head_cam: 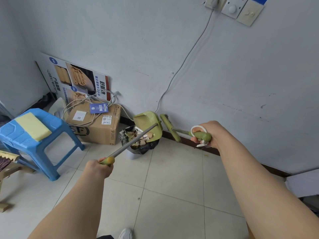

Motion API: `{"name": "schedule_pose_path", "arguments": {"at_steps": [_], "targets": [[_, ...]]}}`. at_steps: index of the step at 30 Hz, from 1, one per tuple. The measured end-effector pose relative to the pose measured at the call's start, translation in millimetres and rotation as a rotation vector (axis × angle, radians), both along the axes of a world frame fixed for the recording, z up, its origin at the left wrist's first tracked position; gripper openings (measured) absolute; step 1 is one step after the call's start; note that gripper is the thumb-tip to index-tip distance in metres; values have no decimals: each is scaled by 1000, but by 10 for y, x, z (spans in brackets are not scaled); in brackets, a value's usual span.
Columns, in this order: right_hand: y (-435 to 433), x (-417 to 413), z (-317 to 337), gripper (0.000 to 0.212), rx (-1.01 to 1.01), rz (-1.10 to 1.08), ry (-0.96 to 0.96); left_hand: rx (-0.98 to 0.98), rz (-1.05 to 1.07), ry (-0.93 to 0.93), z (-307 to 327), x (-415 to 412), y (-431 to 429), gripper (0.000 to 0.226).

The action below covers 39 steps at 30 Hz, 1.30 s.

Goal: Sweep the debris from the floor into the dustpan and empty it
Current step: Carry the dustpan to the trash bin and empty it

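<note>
Green plastic dustpan hangs tipped over the small white bin lined with a black bag, its mouth down against the heap of wood-coloured debris there. Its long grey metal shaft runs back, down and to the left, to the left hand, which is curled round the green grip. The right hand grips the green broom, held level beside the wall, just right of the pan. Emptying looks under way; finishing it probably turns on lifting the left hand's end of the shaft, since the pan lies straight ahead along that axis.
</note>
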State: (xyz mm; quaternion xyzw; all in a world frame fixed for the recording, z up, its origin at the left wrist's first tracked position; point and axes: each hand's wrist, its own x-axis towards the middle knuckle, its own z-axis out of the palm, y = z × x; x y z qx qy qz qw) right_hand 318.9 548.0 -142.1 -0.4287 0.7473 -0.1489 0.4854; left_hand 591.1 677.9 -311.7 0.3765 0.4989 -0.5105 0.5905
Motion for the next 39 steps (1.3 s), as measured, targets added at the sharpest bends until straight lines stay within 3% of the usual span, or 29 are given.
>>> {"name": "schedule_pose_path", "arguments": {"at_steps": [16,24,33,39], "targets": [[22,-50,-9,18,-12,-28,-34,38,68,-3,-88,79,328,26],[58,-64,-9,22,2,-39,-82,31,-10,-31,-105,232,295,23],[81,-135,100,20,-8,-28,-80,18,-221,-183,269,321,16,19],[142,-148,219,24,-20,-75,-116,-16,-430,-336,605,457,-177,34]]}}
